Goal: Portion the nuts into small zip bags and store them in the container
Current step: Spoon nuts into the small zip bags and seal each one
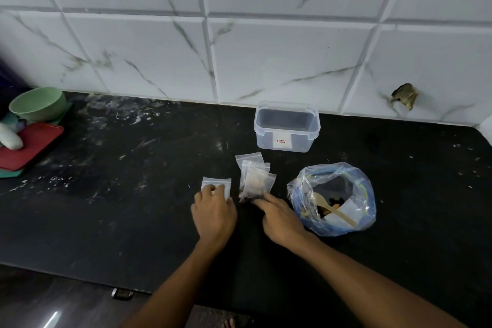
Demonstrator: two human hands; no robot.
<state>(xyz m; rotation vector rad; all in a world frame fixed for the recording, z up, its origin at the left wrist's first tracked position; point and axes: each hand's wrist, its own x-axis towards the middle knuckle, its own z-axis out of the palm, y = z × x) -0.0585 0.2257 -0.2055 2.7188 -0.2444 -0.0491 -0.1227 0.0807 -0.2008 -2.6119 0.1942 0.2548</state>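
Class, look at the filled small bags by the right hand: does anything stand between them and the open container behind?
Nothing visible does. Bare counter separates the small bags from the lidless container.

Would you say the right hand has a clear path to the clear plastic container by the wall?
Probably yes. The right hand rests on the small zip bags, and the lidless clear plastic container stands just beyond them on the black countertop, with nothing tall between.
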